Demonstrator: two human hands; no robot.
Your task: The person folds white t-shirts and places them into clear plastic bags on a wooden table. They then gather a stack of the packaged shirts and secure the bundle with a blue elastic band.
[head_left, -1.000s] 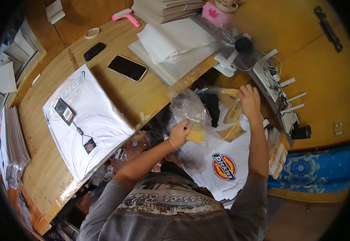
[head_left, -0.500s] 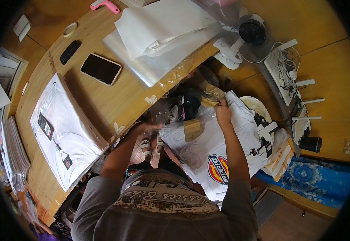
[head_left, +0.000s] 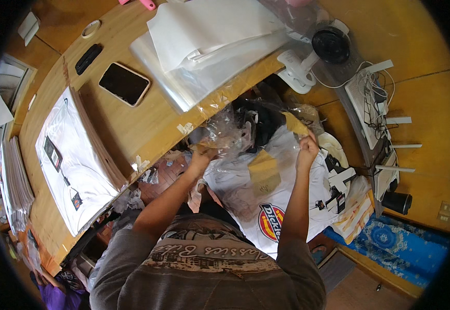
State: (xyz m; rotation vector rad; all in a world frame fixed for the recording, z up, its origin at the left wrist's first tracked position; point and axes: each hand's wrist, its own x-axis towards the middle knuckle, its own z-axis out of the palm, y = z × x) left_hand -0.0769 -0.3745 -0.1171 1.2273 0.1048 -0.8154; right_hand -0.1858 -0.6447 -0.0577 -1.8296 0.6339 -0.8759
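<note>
Stretched forward, the left hand (head_left: 201, 159) curls its fingers around crumpled plastic (head_left: 225, 135); the right hand (head_left: 308, 151), well apart, pinches yellowish tape (head_left: 295, 124).

Phone (head_left: 125, 84), blue patterned cloth (head_left: 398, 243), wall socket (head_left: 446, 211)

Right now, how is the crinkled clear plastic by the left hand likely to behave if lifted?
The crinkled clear plastic will probably flop, as irregular creases run through it. It looks light for its size, being thin enough to see through. Its glossy glints suggest slipperiness.
</note>
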